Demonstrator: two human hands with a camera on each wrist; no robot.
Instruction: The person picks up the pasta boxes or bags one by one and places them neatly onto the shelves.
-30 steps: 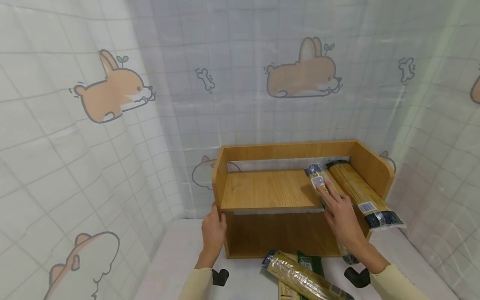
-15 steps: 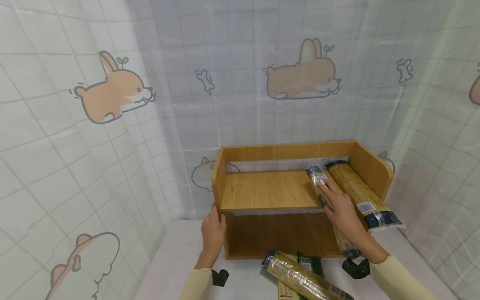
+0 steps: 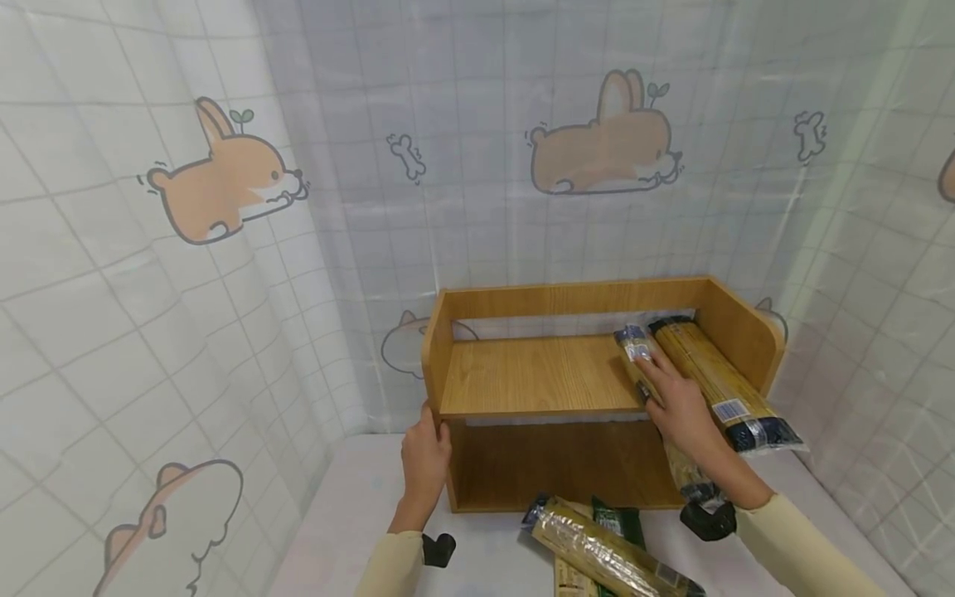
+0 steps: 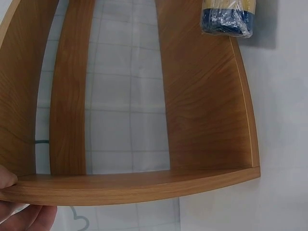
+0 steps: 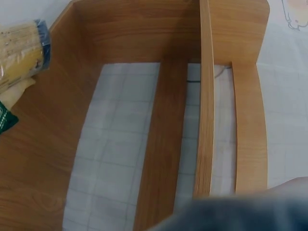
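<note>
A two-tier wooden shelf (image 3: 522, 377) stands on the table. My left hand (image 3: 427, 460) grips its left side panel at the level of the upper board. In the left wrist view the thumb (image 4: 6, 177) is on one face and the fingers (image 4: 30, 219) on the other. My right hand (image 3: 685, 414) holds a pack of spaghetti (image 3: 634, 338) with blue ends on the upper board, fingers along its top and thumb at its left side. Its near end hangs past the front edge. Right of it lies a larger spaghetti pack (image 3: 705, 369), overhanging the front too.
Before the shelf, another spaghetti pack (image 3: 597, 547) lies aslant over a green packet (image 3: 619, 524) and a yellowish packet (image 3: 573, 580) on the white table (image 3: 351, 514). A patterned curtain (image 3: 448, 224) hangs close behind and at both sides. Black mounts sit at both wrists.
My right hand and the spaghetti pack under it have shifted slightly right, closer to the larger pack. My left hand stays on the side panel.
</note>
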